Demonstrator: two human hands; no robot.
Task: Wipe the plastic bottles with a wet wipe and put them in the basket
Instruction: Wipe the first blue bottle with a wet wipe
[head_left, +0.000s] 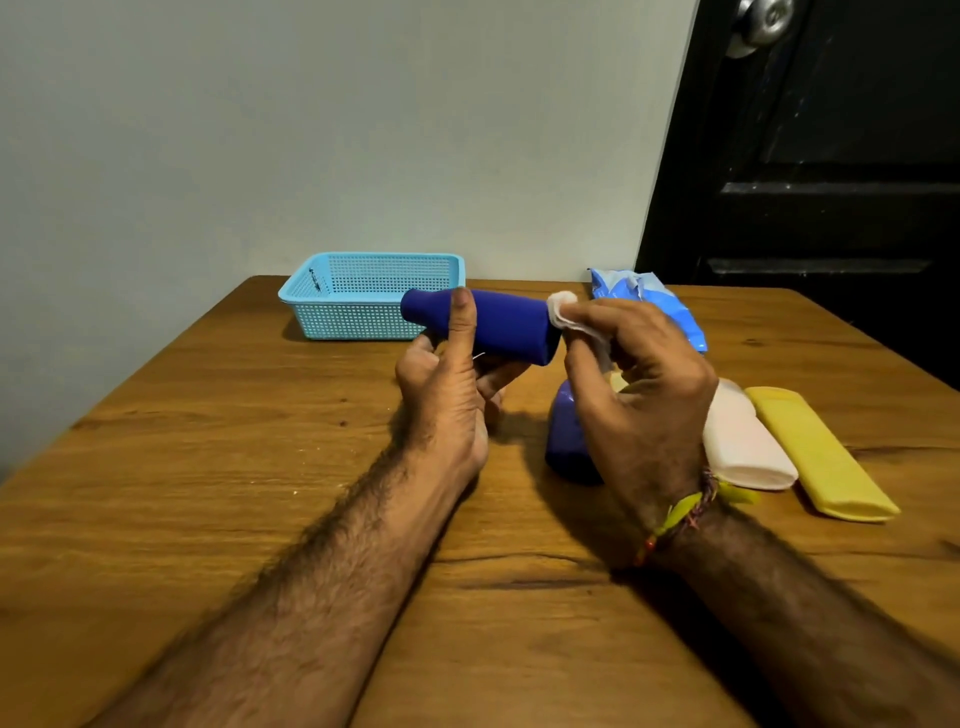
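While the left hand (447, 384) grips the dark blue plastic bottle (493, 325) sideways above the wooden table (208, 493), just before the light blue perforated plastic basket (363, 296), the right hand (639, 379) pinches a white wet wipe (563, 312) against its base.

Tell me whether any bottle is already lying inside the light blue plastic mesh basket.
No. The light blue plastic mesh basket shows only its own perforated walls, with no bottle in it.

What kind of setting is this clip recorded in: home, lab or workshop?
Most likely a room in a home, though that is a guess. A wooden table stands against a plain painted wall, beside a dark panelled door with a round metal knob. A small blue plastic basket is the only storage in view.
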